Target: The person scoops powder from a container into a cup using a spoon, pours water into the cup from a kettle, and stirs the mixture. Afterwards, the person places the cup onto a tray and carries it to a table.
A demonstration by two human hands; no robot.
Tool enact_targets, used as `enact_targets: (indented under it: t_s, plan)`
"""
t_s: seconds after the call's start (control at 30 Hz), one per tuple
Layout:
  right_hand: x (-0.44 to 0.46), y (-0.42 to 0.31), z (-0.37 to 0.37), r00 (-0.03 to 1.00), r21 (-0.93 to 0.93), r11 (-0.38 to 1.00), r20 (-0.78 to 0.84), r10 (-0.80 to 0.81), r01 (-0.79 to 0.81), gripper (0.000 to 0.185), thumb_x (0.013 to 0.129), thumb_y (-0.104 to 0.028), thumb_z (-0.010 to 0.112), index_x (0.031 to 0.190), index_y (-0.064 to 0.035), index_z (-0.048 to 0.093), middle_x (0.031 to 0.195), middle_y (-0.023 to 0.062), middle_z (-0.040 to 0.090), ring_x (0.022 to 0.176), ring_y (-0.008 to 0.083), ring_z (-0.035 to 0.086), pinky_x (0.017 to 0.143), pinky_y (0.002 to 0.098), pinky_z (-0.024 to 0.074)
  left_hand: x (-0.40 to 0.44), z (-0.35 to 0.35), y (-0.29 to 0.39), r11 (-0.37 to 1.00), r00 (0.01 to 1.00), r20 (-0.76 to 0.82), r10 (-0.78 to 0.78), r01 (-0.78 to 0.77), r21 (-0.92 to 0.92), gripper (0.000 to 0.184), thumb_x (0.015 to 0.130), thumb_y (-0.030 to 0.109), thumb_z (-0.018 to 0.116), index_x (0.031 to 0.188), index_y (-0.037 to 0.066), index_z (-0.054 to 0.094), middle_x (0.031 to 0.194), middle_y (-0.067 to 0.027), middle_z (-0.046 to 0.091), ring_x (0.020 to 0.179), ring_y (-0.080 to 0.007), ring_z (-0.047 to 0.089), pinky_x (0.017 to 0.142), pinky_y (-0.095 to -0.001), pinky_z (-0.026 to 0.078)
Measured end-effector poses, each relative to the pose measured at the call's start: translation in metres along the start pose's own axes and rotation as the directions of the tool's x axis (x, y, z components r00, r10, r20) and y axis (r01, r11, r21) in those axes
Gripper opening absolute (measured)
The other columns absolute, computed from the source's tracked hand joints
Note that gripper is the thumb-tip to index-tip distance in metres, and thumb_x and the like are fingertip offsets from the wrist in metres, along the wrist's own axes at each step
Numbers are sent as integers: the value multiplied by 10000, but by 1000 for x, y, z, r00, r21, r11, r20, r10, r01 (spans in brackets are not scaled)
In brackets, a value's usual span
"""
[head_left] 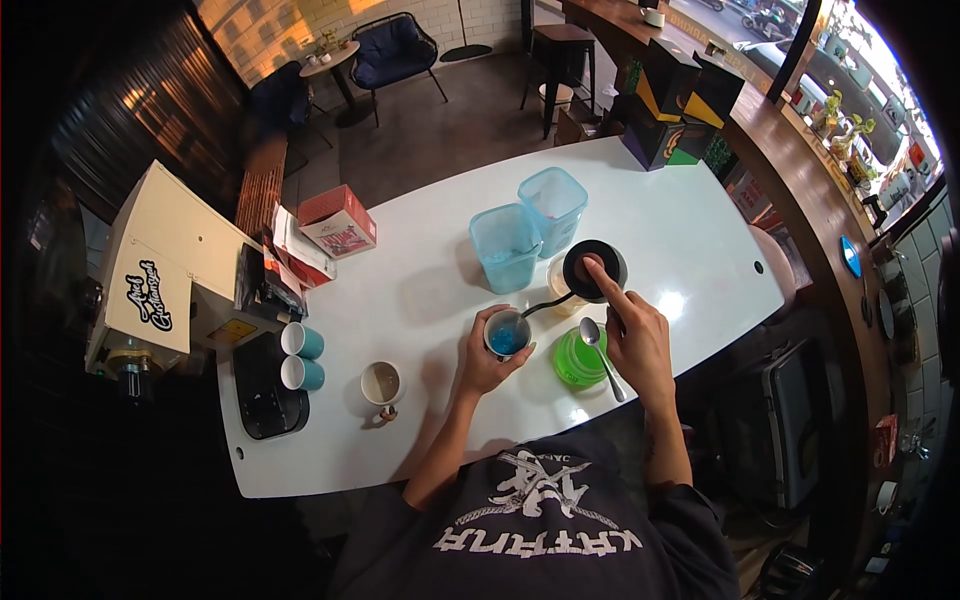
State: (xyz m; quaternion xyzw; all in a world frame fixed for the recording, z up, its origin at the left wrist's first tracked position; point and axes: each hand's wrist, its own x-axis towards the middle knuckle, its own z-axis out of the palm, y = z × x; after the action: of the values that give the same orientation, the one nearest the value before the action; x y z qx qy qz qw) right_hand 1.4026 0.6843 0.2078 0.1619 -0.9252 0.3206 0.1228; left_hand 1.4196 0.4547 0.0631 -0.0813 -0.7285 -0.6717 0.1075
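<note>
Nearest us is the dark KATANA T-shirt (545,515) of the wearer, and from its sleeves both forearms reach over the white worktop (680,370). The hands are apart from each other, each busy with its own thing. We see the left hand (487,362) wrapped around a small cup (494,347) with blue liquid (508,338) inside, its mouth turned up toward us. The right hand (637,345) lays its index finger on the lid of a black gooseneck kettle (612,262); we judge its other fingers closed on the handle, which we cannot see.

The relation that counts is spout to cup. The kettle lies ahead and to the right of the cup, and its long, thin spout (545,304) runs leftward and back toward us, its tip at the cup's far right rim. Whether they touch, we cannot tell. The left hand is nearer that tip; the right is nearer the kettle's body. Just below the kettle, beside the right hand, a spoon (604,362) slants across a green jar (574,365).
</note>
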Motion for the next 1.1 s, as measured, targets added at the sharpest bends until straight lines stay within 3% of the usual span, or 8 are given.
enact_targets:
  t_s: [0.37,0.57,0.63,0.83,1.1]
  plan:
    - [-5,-2,-1,1000,-18,1000,10,16,-15,851,784,36,656,1519,-343,453,733,120,590,622,299,596,615,439,477,-1,-1,-8,999,999,32,-43,42,3,706,753,108,850,1328,14,451,1221,-109,582,1121,-179,595,971,-329,500]
    - [-5,-5,-2,1000,7,1000,18,16,-16,851,787,34,657,1523,-339,446,738,123,595,634,299,603,624,434,479,-1,0,-5,999,1000,10,-14,14,52,705,744,113,864,1317,17,465,1210,-104,584,1104,-171,598,956,-327,505]
    - [-5,-4,-1,1000,15,1000,9,12,-12,849,787,35,656,1522,-337,448,738,123,596,634,300,602,625,435,479,-1,0,-8,995,999,-36,30,-27,91,718,713,200,912,1292,27,523,1106,-122,681,1003,-182,671,893,-332,546]
    - [-4,-7,1,1000,23,1000,-2,8,-8,840,789,40,646,1519,-328,453,731,125,591,633,304,597,627,436,477,0,0,-3,983,995,-43,91,-83,166,714,719,200,909,1297,35,523,1099,-119,686,1000,-186,677,894,-338,546]
    - [-1,-5,4,1000,-3,1000,23,8,-8,823,801,41,612,1522,-322,451,718,132,585,627,314,600,629,444,480,-1,0,5,992,999,-24,25,-22,123,721,733,171,895,1317,29,497,1158,-112,643,1061,-180,641,927,-330,527]
